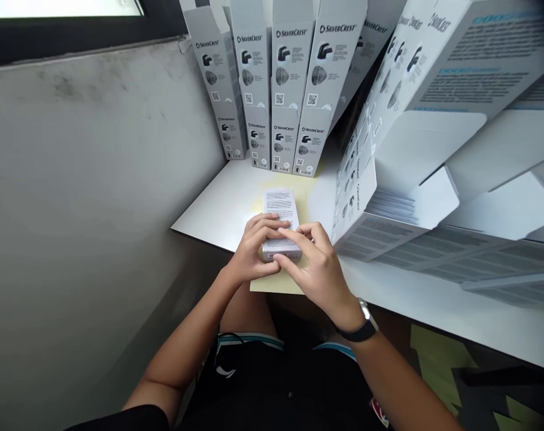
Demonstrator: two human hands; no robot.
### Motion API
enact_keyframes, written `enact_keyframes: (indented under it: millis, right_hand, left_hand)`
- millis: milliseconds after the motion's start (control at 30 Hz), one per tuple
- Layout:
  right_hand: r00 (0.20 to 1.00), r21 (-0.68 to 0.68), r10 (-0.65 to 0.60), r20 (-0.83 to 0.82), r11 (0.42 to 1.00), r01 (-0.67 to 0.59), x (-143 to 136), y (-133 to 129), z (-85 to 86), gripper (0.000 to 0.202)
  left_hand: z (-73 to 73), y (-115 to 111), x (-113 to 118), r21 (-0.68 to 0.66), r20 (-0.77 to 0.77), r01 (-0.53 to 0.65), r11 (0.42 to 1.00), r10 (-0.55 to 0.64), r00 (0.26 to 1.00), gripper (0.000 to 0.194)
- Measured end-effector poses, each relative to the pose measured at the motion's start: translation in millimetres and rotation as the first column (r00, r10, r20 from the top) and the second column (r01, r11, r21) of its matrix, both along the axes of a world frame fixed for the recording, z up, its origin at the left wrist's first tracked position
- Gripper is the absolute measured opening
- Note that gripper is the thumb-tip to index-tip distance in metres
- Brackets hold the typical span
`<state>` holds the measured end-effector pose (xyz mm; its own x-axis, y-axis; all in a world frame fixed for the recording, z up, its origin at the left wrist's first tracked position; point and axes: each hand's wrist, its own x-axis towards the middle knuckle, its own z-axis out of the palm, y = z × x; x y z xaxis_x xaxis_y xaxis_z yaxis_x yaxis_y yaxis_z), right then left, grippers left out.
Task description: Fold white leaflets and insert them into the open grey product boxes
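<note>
A white oblong block with fine printed text (280,203) lies on a yellow sheet near the table's front edge. Whether it is a small box or a stack of leaflets, I cannot tell. My left hand (258,248) curls over its left side, fingers across the top and thumb at the near end. From the right, my right hand (314,260) closes around it, thumb at the near end and index finger reaching over the top. The fingers of both hands meet above the block and hide part of it.
Tall grey SilverCrest cartons (280,78) stand in a row at the back. More cartons (352,197) fill the right side, their flaps raised; one holds a stack of folded papers (391,203). A wall (74,179) borders the left. Yellow sheets (437,359) lie below the table.
</note>
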<state>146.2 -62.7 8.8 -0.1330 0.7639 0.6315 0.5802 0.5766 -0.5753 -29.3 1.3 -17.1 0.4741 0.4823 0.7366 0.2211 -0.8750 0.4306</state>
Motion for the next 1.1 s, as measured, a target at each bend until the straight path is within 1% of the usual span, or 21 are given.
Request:
enact_keyframes:
  millis: [100, 200, 267, 367, 533, 600, 667, 733, 867, 933, 967, 1033, 1067, 1100]
  right_hand:
    - [0.993, -0.108, 0.045, -0.105, 0.993, -0.056, -1, 6, -2.6, 0.031]
    - [0.971, -0.223, 0.126, -0.205, 0.960, -0.172, 7, 7, 0.4, 0.043]
    - [0.954, -0.262, 0.168, -0.248, 0.937, -0.232, 12, 6, 2.5, 0.048]
    - [0.937, -0.240, 0.186, -0.295, 0.935, -0.261, 15, 2, 1.1, 0.052]
    - [0.945, -0.175, 0.122, -0.304, 0.968, -0.181, 3, 5, -11.4, 0.044]
    - [0.929, -0.156, 0.136, -0.345, 0.967, -0.199, 1, 10, -16.6, 0.041]
    - [0.912, -0.153, 0.171, -0.373, 0.958, -0.242, 3, 12, -20.8, 0.045]
    - [0.906, -0.152, 0.176, -0.384, 0.956, -0.250, 5, 11, -23.5, 0.049]
    - [0.912, -0.146, 0.128, -0.390, 0.969, -0.199, 4, -4, -25.6, 0.059]
    - [0.922, -0.164, 0.076, -0.379, 0.975, -0.148, 1, -11, -25.1, 0.067]
    - [0.926, -0.180, 0.027, -0.375, 0.978, -0.102, -1, -14, -24.3, 0.071]
    - [0.922, -0.224, -0.111, -0.370, 0.974, 0.027, -4, -15, -21.4, 0.076]
    - [0.912, -0.249, -0.185, -0.367, 0.964, 0.095, -5, -14, -19.4, 0.075]
    - [0.901, -0.272, -0.241, -0.361, 0.951, 0.145, -6, -13, -17.0, 0.073]
  left_hand:
    - [-0.5, -1, 1, 0.008, -0.002, -0.025, 1.000, 0.025, 1.000, 0.035]
    - [-0.2, -2, 1, 0.014, -0.005, -0.033, 0.999, 0.033, 0.999, 0.035]
    - [-0.1, -3, 1, 0.016, -0.003, -0.031, 0.999, 0.031, 1.000, 0.037]
    - [-0.4, -3, 0, 0.008, -0.002, -0.017, 1.000, 0.017, 1.000, 0.037]
    - [-1.7, -4, 2, 0.024, 0.024, -0.038, 0.999, 0.037, 0.999, 0.031]
    - [-2.2, -4, 2, 0.039, 0.019, -0.047, 0.998, 0.046, 0.999, 0.030]
    - [-2.4, -4, 2, 0.054, 0.000, -0.049, 0.997, 0.049, 0.999, 0.031]
    - [-2.8, -3, 2, 0.074, -0.020, -0.048, 0.996, 0.050, 0.999, 0.033]
    - [-5.5, -3, -1, 0.108, -0.067, -0.056, 0.993, 0.063, 0.996, 0.036]
    - [-7.2, -5, -3, 0.110, -0.079, -0.078, 0.991, 0.087, 0.993, 0.048]
    - [-7.6, -6, -4, 0.086, -0.074, -0.120, 0.989, 0.126, 0.989, 0.057]
    - [-6.6, -9, -5, -0.018, -0.046, -0.259, 0.966, 0.258, 0.965, 0.074]
    - [-5.0, -10, -4, -0.100, -0.037, -0.342, 0.934, 0.340, 0.940, 0.076]
    - [-2.6, -10, -4, -0.171, -0.032, -0.397, 0.902, 0.398, 0.917, 0.074]
